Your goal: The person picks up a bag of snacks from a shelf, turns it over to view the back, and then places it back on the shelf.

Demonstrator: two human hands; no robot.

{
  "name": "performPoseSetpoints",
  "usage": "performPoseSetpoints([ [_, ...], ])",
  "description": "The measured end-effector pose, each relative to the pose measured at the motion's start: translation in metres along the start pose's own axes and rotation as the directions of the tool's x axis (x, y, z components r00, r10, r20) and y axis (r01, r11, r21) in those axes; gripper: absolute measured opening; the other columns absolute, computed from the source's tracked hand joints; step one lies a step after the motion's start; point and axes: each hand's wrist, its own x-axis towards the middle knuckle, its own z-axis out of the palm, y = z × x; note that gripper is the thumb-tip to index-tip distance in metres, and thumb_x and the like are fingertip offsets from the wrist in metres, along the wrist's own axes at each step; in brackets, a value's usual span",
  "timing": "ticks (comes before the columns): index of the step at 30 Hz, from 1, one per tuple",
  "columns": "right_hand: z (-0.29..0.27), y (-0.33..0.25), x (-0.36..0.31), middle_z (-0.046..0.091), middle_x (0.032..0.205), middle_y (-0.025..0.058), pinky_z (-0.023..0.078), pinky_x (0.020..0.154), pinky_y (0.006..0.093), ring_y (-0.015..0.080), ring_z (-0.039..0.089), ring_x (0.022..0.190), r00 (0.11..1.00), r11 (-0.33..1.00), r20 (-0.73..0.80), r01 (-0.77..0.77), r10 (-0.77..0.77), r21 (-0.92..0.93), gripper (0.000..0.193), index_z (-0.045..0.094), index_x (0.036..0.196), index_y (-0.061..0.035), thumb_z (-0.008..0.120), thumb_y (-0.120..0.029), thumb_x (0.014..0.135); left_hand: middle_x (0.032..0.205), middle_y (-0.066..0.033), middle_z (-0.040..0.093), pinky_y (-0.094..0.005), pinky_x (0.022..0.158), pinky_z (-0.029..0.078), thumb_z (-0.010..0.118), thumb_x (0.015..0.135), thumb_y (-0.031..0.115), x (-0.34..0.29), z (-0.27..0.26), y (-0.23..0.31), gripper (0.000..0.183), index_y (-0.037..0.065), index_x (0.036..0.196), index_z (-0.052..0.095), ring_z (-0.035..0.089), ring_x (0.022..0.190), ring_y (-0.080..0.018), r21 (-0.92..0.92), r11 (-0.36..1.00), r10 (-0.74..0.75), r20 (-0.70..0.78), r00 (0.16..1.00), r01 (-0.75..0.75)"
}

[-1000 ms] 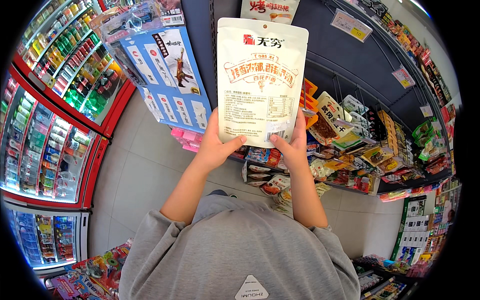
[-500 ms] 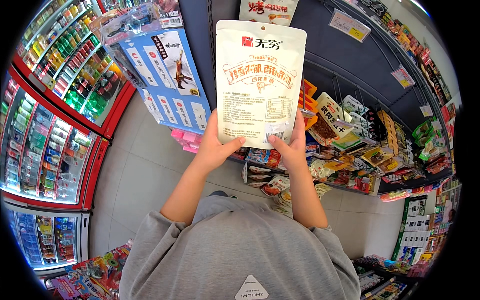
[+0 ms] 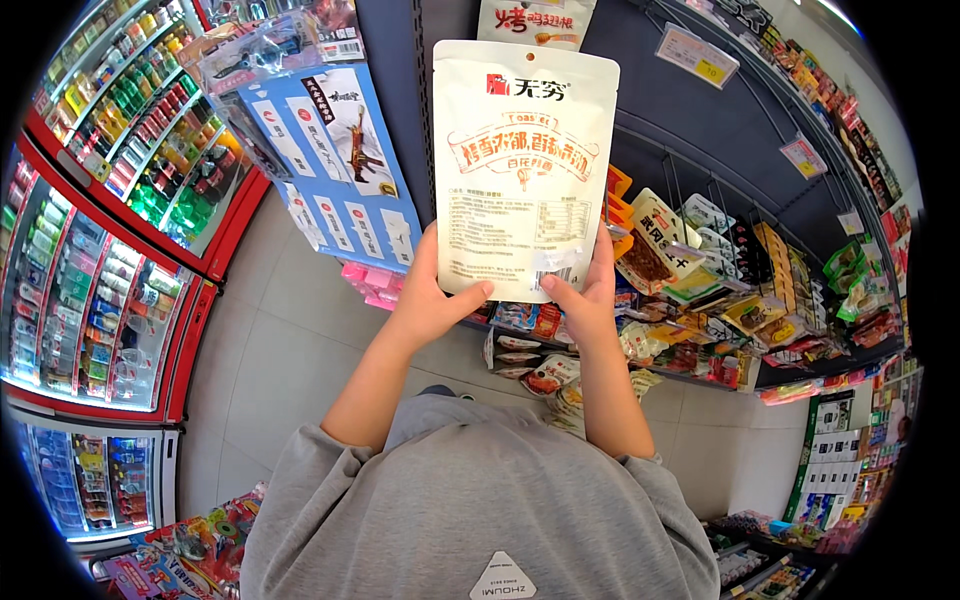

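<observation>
I hold a cream-coloured snack pouch with orange and red print upright in front of me. My left hand grips its lower left corner, thumb on the front. My right hand grips its lower right corner, thumb on the front too. The pouch covers part of a dark shelf rack behind it. Another similar pouch hangs just above it on the rack.
A dark rack of hanging snack packets runs to the right. A blue display stand stands on the left of the pouch. Red drink coolers line the left side. Pale floor tiles lie below. More goods sit at the lower left and lower right.
The pouch has shifted very slightly in my hands; both hands keep their grip at its lower corners.
</observation>
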Motion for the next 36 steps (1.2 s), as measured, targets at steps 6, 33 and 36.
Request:
performPoseSetpoints([
  [6, 0.0, -0.004, 0.0, 0.042, 0.127, 0.0135, 0.037, 0.095, 0.0335, 0.0206, 0.044, 0.115, 1.0, 1.0, -0.003, 0.001, -0.001, 0.031, 0.081, 0.019, 0.137, 0.0011, 0.065, -0.001, 0.07, 0.124, -0.0113, 0.044, -0.0325, 0.095, 0.037, 0.064, 0.074, 0.002, 0.002, 0.0, 0.001, 0.07, 0.0, 0.133, 0.027, 0.043, 0.114, -0.0179, -0.073, 0.997, -0.008, 0.025, 1.0, 0.01],
  [33, 0.003, -0.007, 0.0, 0.046, 0.122, 0.015, 0.04, 0.093, 0.0332, 0.0209, 0.048, 0.111, 0.991, 0.998, -0.13, -0.039, 0.033, -0.044, 0.074, 0.022, 0.134, 0.0039, 0.063, 0.003, 0.072, 0.117, -0.0085, 0.051, -0.0301, 0.089, 0.036, 0.053, 0.077, 0.0, -0.005, 0.004, 0.029, 0.043, 0.003, 0.119, 0.044, 0.047, 0.103, -0.0164, 0.034, 0.993, 0.119, -0.077, 0.99, -0.116],
  [36, 0.004, -0.005, 0.003, 0.046, 0.121, 0.0151, 0.041, 0.092, 0.0335, 0.0211, 0.048, 0.111, 0.98, 0.986, -0.19, -0.085, 0.057, -0.141, 0.071, 0.023, 0.132, 0.0037, 0.063, 0.003, 0.073, 0.121, -0.009, 0.05, -0.031, 0.091, 0.036, 0.051, 0.078, 0.0, -0.006, 0.014, 0.033, 0.047, 0.002, 0.124, 0.042, 0.046, 0.107, -0.0167, 0.006, 0.997, 0.079, 0.029, 0.996, -0.08],
])
